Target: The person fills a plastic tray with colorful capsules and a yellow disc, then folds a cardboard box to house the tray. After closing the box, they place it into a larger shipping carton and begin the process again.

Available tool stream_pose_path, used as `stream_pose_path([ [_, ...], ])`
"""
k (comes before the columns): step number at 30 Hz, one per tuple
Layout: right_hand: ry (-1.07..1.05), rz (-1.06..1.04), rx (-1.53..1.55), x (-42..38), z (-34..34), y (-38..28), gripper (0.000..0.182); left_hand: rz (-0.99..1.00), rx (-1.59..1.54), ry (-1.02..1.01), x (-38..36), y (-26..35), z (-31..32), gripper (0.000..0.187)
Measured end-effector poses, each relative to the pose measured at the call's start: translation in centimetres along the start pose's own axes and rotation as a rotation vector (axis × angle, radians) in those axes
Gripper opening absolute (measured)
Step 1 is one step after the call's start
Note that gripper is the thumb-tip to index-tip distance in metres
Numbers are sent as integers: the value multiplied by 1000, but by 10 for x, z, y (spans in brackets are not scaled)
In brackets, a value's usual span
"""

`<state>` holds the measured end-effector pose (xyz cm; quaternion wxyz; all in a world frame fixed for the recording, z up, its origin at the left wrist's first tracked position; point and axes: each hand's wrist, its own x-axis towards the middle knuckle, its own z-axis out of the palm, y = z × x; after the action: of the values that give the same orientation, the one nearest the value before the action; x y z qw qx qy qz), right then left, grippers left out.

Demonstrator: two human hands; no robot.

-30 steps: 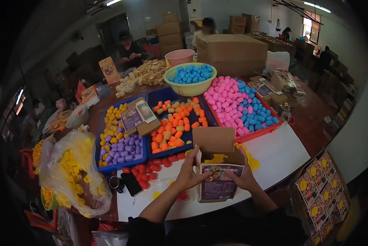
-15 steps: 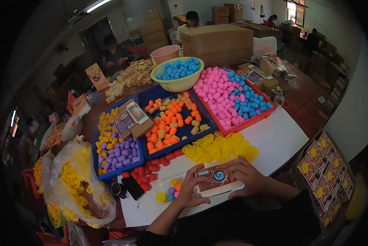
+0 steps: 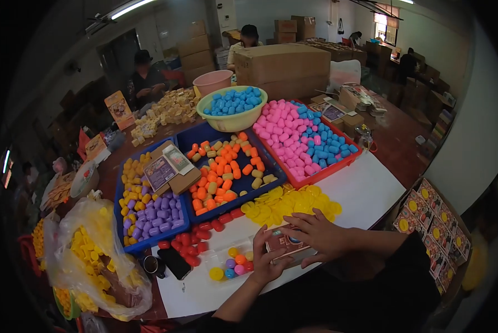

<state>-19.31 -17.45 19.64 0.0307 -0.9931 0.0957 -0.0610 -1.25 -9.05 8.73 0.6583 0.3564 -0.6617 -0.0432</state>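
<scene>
A printed brown box [image 3: 278, 244] is held above the white table sheet, near its front edge. My left hand [image 3: 267, 258] grips the box's left end between thumb and fingers. Across the top and right side of the box lies my right hand [image 3: 318, 238], its fingers spread and covering part of the print. Just left of my left hand, a clear tray [image 3: 219, 258] holds several coloured balls and a yellow disc [image 3: 216, 273]. Yellow discs [image 3: 293, 204] are piled behind the box. Red capsules [image 3: 189, 241] lie farther left.
Blue trays [image 3: 204, 133] of orange, tan, purple and yellow capsules stand behind, beside a red tray [image 3: 338, 166] of pink and blue ones. A phone [image 3: 174, 261], a cup [image 3: 152, 265] and a plastic bag [image 3: 102, 255] are left. An open carton [image 3: 435, 233] stands right. People sit beyond.
My right hand has moved over the box's top, its fingers now spread across the print. The clear tray with balls shows more fully. The whole view has shifted slightly.
</scene>
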Motion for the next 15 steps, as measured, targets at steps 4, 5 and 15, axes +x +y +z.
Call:
stream_pose_path([
  [4,-66,104,58,5,4,-1,88,79,183,-164,7,8,-11,31],
  [5,-80,107,72,2,-5,1,88,132,250,-211,7,6,-15,46],
  [15,824,465,1516,-118,32,30,98,-805,-296,-196,9,15,-10,69],
])
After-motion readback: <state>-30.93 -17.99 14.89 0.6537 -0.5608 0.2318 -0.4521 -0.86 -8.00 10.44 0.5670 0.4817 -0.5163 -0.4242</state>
